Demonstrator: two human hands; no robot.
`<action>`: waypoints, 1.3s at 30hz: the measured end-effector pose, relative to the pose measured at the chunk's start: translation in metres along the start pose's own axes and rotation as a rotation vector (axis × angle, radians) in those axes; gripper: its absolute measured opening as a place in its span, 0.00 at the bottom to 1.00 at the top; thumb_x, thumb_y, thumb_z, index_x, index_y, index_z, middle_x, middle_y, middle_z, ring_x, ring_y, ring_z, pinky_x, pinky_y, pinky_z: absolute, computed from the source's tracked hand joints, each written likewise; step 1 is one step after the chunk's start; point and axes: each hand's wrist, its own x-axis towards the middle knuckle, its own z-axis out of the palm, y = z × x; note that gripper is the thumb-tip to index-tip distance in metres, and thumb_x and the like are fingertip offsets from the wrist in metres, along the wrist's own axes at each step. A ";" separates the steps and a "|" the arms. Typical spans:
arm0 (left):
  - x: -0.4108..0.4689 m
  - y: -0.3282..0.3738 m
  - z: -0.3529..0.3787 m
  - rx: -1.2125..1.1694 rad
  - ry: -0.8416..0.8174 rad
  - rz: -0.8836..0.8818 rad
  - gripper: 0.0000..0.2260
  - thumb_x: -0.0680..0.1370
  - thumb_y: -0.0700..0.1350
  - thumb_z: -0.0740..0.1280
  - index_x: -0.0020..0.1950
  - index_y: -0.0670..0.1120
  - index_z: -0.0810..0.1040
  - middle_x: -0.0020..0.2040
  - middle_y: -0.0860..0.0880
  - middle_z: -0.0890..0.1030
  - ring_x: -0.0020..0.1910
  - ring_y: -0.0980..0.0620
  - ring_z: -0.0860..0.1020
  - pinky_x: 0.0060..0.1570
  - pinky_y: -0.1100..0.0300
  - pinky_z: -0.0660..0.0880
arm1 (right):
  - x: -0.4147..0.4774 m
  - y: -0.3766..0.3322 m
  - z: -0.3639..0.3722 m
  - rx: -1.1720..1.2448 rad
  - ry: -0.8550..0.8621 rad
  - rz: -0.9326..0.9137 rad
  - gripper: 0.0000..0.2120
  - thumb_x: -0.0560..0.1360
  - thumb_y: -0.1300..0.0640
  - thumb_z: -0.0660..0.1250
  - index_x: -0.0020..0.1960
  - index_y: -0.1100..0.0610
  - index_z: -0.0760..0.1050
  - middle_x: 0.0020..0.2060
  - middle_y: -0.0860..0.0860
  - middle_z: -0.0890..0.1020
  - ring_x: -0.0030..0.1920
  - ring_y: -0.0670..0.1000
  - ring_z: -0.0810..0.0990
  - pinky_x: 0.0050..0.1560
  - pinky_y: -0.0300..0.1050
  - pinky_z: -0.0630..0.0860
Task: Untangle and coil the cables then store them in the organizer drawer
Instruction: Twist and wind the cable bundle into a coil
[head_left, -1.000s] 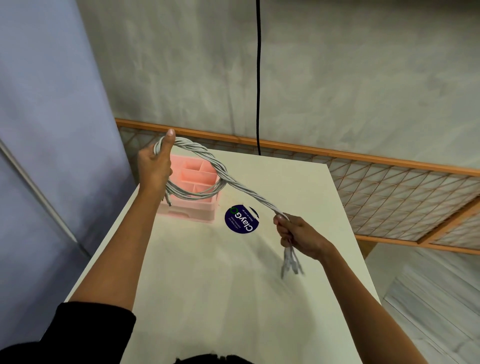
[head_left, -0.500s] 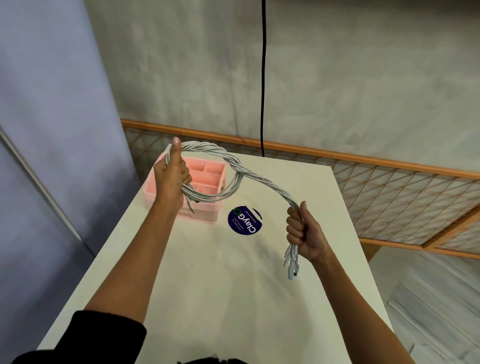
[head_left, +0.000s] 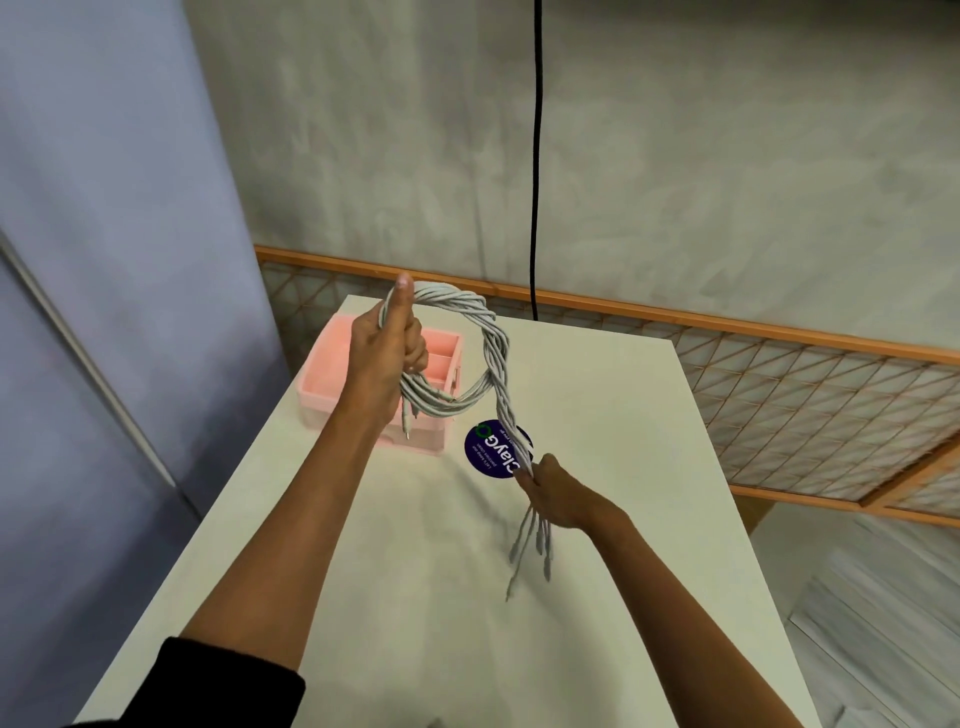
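"Cables (head_left: 496, 353), grey and twisted into one bundle: where are they?"

"Held up off the desk (head_left: 613, 415), between both hands. On the left, the left hand (head_left: 384, 358) has its fingers curled round a gathered loop, thumb pointing up along it."

"And the organizer?"

"The pink organizer (head_left: 322, 384) sits at the desk's far left corner, partly hidden behind that hand, its open compartments showing on top. A few short plug ends hang from the loop in front of it."

"Further right?"

"The twisted length runs down over a round blue sticker (head_left: 485, 457) into the right hand (head_left: 550, 488), which is clamped on it. Below that fist the loose connector ends (head_left: 537, 545) dangle, fanned apart, blurred."
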 end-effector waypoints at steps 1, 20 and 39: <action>-0.002 -0.001 0.002 -0.003 -0.019 -0.007 0.27 0.81 0.54 0.59 0.21 0.52 0.63 0.19 0.55 0.60 0.19 0.57 0.58 0.23 0.66 0.61 | 0.008 -0.001 -0.001 -0.040 -0.007 0.022 0.14 0.84 0.55 0.47 0.45 0.59 0.66 0.40 0.54 0.68 0.47 0.53 0.67 0.50 0.45 0.67; -0.010 -0.033 -0.008 -0.104 0.108 -0.262 0.21 0.79 0.61 0.58 0.32 0.49 0.66 0.23 0.53 0.58 0.22 0.57 0.55 0.24 0.64 0.61 | 0.028 -0.055 -0.059 1.693 0.084 -0.190 0.09 0.79 0.69 0.58 0.45 0.65 0.76 0.36 0.54 0.84 0.37 0.47 0.84 0.39 0.36 0.80; -0.015 -0.044 0.010 -0.127 0.022 -0.310 0.26 0.80 0.59 0.59 0.23 0.51 0.61 0.21 0.54 0.57 0.20 0.57 0.55 0.22 0.65 0.56 | 0.009 -0.046 -0.077 0.963 -0.531 -0.545 0.08 0.66 0.52 0.77 0.42 0.54 0.82 0.39 0.50 0.84 0.42 0.48 0.82 0.47 0.40 0.78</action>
